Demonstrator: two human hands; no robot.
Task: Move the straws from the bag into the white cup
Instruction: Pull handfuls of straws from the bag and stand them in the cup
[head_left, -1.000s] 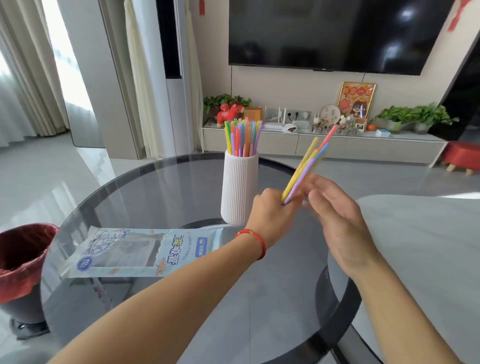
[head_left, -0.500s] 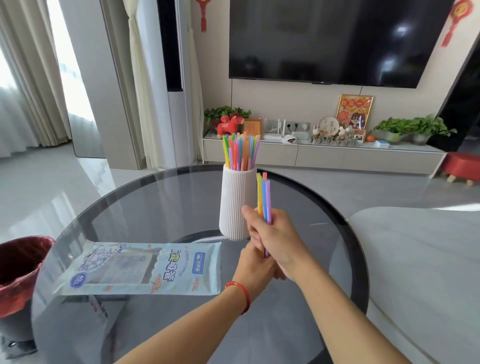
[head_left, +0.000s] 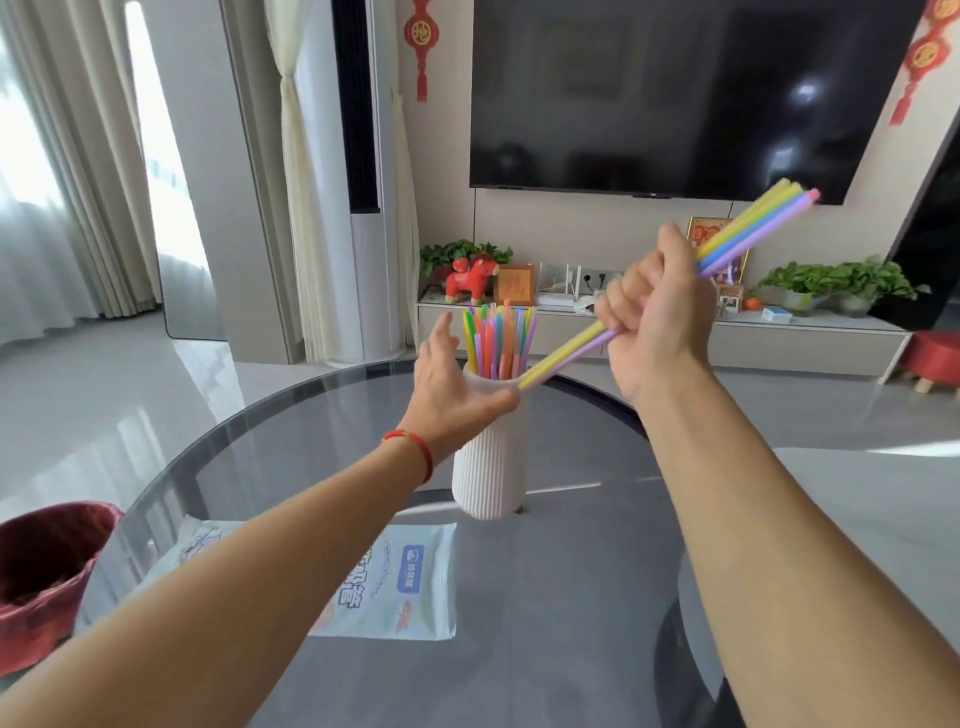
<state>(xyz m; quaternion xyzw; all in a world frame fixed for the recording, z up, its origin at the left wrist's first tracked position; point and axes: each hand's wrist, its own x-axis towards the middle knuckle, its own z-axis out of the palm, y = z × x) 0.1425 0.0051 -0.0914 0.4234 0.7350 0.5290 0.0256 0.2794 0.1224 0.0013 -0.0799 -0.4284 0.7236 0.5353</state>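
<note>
I see the right hand (head_left: 655, 322) fisted round a straw bundle (head_left: 748, 231); long axis diagonal, lower tips at the white cup (head_left: 488, 452) rim, upper ends up-right; left hand (head_left: 449, 387) fingers spread, touching rim; bag (head_left: 400, 582) flat on the glass table (head_left: 571, 597).

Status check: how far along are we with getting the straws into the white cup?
Done: many straws already stand in the white cup. In hand: the right hand grips a small bundle of straws, its lower end angled at the cup's rim, while the left hand steadies the cup near its top. Left: slide this bundle in. The bag lies flat on the glass table; whether it holds more cannot be told.
</note>
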